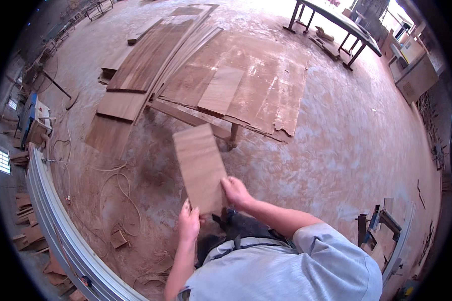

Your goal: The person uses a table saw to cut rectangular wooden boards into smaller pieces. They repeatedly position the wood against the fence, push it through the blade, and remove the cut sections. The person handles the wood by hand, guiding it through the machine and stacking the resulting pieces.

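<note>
A rectangular pale wooden board [197, 163] is held upright or tilted in front of me, slightly blurred. My left hand [189, 220] grips its lower left corner, with fingers on the edge. My right hand [234, 192] is closed on its right edge, lower down. Beyond the board, a similar short pale piece [221, 88] lies on a large worn wooden sheet [271, 85], which rests on a low wooden support [186, 115]. Long stacked planks [143, 55] lie to the left of that sheet.
A long aluminium rail [50, 195] runs along my left, near cables [128, 200] and offcuts [32, 236] on the dusty floor. A machine part [389, 226] stands at lower right. A dark-legged table [336, 25] and a grey cabinet [412, 78] are at back right.
</note>
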Tool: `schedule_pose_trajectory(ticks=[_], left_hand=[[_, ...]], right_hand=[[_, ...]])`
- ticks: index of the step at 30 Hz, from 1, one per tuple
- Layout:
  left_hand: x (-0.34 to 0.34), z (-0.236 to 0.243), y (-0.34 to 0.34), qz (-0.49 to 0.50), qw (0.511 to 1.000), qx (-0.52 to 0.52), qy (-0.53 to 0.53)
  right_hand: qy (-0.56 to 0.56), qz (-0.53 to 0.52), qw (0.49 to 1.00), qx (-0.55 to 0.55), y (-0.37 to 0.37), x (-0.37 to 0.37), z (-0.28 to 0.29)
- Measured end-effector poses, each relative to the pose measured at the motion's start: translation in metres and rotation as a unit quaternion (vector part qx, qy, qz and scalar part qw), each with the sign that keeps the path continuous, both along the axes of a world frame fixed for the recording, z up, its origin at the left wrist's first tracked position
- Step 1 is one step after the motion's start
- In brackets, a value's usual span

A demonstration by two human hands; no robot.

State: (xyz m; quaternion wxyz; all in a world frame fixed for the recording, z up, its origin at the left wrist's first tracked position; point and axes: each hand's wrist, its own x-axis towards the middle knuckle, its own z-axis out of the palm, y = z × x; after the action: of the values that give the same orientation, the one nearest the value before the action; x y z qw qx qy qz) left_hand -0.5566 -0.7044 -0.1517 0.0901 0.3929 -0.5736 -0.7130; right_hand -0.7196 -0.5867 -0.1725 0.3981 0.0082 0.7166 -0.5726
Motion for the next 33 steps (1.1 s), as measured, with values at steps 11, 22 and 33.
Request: schedule_pose_trajectory(ticks=[11, 22, 33], left_hand=[[-0.227, -0.023, -0.115, -0.194, 0.975, -0.109, -0.008], [-0.397, -0.078, -0.225, -0.281, 0.956, -0.082, -0.018], [-0.410, -0.086, -0.243, -0.428, 0.803, -0.408, -0.070]], right_hand=[[0.134, -0.226, 0.965, -0.024, -0.079, -0.169, -0.035], [0.193, -0.258, 0.937, 0.135, -0.166, -0.301, -0.062], [0.216, -0.162, 0.898, 0.348, -0.172, -0.320, -0.060]])
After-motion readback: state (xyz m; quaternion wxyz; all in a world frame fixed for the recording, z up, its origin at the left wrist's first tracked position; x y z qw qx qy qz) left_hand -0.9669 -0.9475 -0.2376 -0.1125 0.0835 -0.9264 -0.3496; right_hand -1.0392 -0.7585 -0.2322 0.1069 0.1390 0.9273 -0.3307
